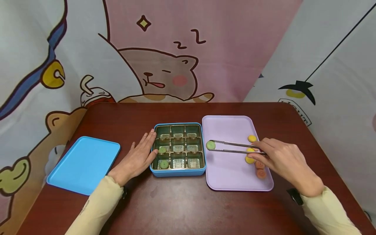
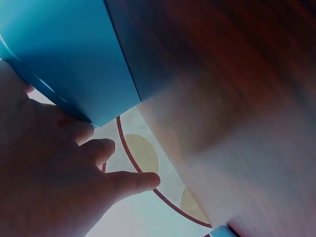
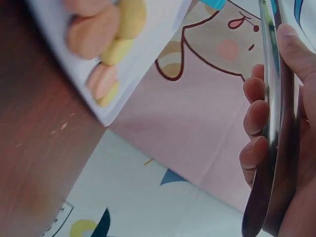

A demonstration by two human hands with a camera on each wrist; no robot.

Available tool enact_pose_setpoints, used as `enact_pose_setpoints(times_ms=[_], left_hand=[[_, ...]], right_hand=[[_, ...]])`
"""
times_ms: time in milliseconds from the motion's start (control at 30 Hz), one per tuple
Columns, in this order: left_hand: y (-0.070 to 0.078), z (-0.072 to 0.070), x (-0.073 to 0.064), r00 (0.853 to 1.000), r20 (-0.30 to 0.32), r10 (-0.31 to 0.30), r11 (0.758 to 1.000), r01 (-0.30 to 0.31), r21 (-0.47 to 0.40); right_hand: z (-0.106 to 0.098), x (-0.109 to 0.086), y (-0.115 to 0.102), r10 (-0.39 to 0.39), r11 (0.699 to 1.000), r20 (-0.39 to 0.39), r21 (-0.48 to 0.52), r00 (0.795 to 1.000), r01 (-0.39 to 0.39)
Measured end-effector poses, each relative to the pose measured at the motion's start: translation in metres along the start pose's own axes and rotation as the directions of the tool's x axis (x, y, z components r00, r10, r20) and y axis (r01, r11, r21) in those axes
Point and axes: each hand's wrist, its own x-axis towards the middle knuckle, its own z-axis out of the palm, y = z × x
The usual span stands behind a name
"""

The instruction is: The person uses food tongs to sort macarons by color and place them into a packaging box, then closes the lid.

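Note:
My right hand (image 1: 280, 160) grips metal tongs (image 1: 235, 144), whose tips hold a green macaron (image 1: 210, 145) over the left side of the lavender tray (image 1: 229, 178), close to the box. In the right wrist view the fingers and thumb wrap the tongs (image 3: 274, 123). My left hand (image 1: 135, 160) rests with extended fingers along the left side of the blue box (image 1: 179, 173). Inside the box is a gold insert with three rows of compartments. One green macaron (image 1: 162, 149) sits in the left middle compartment, another green macaron (image 1: 164, 164) in the left front one.
Several yellow macarons (image 1: 249, 159) and pinkish macarons (image 1: 261, 173) lie along the tray's right side, partly under the tongs and right hand. A flat blue lid (image 1: 85, 164) lies left of the left hand. Behind the brown table (image 1: 176, 205) hangs a cartoon-printed cloth (image 1: 235, 49).

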Motion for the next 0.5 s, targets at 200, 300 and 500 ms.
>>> enact_pose_setpoints(times_ms=[200, 300, 500], left_hand=[[0.0, 0.0, 0.0, 1.0, 0.005, -0.001, 1.0, 0.001, -0.005], [0.0, 0.0, 0.0, 1.0, 0.003, -0.001, 1.0, 0.001, 0.002], [0.001, 0.0, -0.001, 1.0, -0.016, 0.012, 1.0, -0.011, 0.023]], right_hand=[[0.003, 0.022, -0.007, -0.026, 1.0, 0.002, 0.014, 1.0, 0.026], [0.004, 0.032, -0.01, -0.029, 0.999, 0.022, 0.024, 0.999, 0.029], [0.008, 0.049, -0.017, -0.052, 0.998, -0.001, 0.031, 0.999, 0.052]])
